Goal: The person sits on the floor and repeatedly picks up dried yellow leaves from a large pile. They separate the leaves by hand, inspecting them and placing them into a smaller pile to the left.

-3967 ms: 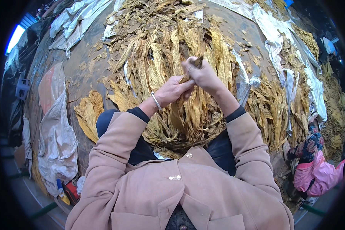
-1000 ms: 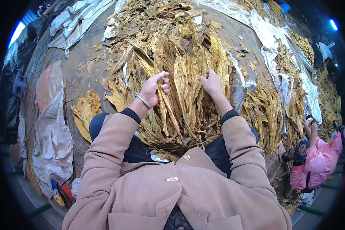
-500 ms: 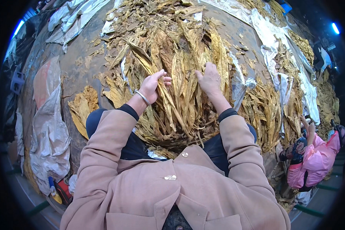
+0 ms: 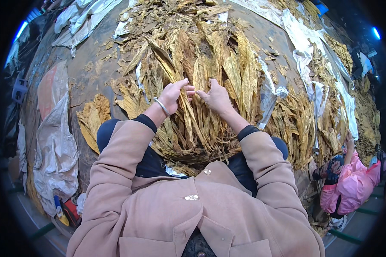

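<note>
A large pile of dried tobacco leaves (image 4: pixel 197 64), yellow and brown, lies in front of me. My left hand (image 4: pixel 172 97), with a silver bangle at the wrist, grips a few long tobacco leaves whose stalks hang down toward my lap. Their upper ends spread away to the upper left. Just to the right, my right hand (image 4: pixel 217 99) hovers over the pile with its fingers apart and nothing visible in it. Its thumb is very close to my left fingertips; whether they touch I cannot tell.
A co-worker in pink (image 4: pixel 356 184) handles leaves at the right. More leaves (image 4: pixel 294 132) lie beside white sheeting (image 4: pixel 304 55). Crumpled plastic sheeting (image 4: pixel 53 145) lies at left, near a small leaf bunch (image 4: pixel 91 122).
My right hand has moved left and slightly nearer, toward my left hand. The left hand still holds its leaves, almost in place. The co-worker's arm at the right has shifted.
</note>
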Tool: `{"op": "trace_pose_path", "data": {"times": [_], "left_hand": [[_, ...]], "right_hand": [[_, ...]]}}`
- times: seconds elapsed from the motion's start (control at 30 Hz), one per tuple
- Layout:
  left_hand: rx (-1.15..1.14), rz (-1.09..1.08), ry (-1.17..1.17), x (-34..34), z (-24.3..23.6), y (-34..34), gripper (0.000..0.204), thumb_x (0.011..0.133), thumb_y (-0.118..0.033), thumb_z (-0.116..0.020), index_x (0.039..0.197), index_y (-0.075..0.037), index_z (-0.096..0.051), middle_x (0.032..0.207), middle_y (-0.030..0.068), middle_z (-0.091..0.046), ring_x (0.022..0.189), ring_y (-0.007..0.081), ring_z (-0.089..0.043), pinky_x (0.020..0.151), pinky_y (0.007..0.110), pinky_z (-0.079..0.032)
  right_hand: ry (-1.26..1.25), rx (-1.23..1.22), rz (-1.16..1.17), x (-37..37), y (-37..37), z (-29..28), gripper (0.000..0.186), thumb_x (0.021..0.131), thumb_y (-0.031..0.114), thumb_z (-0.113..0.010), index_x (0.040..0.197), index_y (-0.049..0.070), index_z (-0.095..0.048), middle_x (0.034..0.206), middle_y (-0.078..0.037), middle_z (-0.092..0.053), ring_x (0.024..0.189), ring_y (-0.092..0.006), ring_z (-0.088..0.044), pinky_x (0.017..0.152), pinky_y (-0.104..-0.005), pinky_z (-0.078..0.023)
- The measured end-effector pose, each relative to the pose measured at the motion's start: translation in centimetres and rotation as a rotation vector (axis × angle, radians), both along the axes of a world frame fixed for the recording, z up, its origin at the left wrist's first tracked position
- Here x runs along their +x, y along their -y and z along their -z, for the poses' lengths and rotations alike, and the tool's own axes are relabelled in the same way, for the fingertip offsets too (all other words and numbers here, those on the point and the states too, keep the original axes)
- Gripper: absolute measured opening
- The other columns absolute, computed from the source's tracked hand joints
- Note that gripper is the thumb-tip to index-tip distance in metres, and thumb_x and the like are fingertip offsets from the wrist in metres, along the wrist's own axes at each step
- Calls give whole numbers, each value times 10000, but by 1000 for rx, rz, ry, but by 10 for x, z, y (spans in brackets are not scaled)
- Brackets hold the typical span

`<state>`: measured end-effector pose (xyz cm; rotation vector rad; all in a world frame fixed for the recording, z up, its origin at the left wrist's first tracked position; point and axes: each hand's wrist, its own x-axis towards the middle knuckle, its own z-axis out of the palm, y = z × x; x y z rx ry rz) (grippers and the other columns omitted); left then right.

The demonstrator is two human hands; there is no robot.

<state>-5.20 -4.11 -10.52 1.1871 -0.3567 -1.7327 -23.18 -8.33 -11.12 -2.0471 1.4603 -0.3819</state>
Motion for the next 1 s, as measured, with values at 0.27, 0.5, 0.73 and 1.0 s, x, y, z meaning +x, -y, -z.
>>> {"op": "trace_pose_path", "data": {"times": [0.27, 0.5, 0.73, 1.0], "left_hand": [[-15, 40, 3, -2, -6, -1, 318, 941, -254, -486, 1129, 3, -492, 1089, 150, -602, 946, 220, -611, 773, 348, -521], [-187, 56, -254, -10, -19, -5, 301, 949, -292, -482, 1106, -44, -549, 1022, 78, -614, 917, 196, -610, 799, 346, -518], [-243, 148, -282, -19, -37, -10, 300, 917, -297, -548, 1061, -38, -595, 942, 91, -651, 837, 200, -640, 748, 350, -528], [-275, 200, -276, -20, -23, -12, 250, 929, -263, -532, 1020, -41, -601, 896, 54, -634, 815, 176, -619, 710, 306, -518]], "right_hand": [[416, 95, 180, -3, 17, 20, 197, 759, 196, -657, 777, 9, -597, 703, -103, -607, 646, -170, -571, 623, -298, -462], [905, 308, 20, 6, 7, -32, 140, 830, 121, -611, 776, 15, -538, 676, -23, -545, 561, -74, -468, 507, -230, -402], [916, 425, 41, 5, -9, -65, 112, 883, 149, -612, 850, 43, -597, 660, 4, -578, 501, -45, -508, 435, -186, -403], [944, 381, -3, 2, -17, -68, 140, 907, 113, -545, 937, -20, -573, 754, -50, -600, 545, -94, -565, 503, -227, -492]]}}
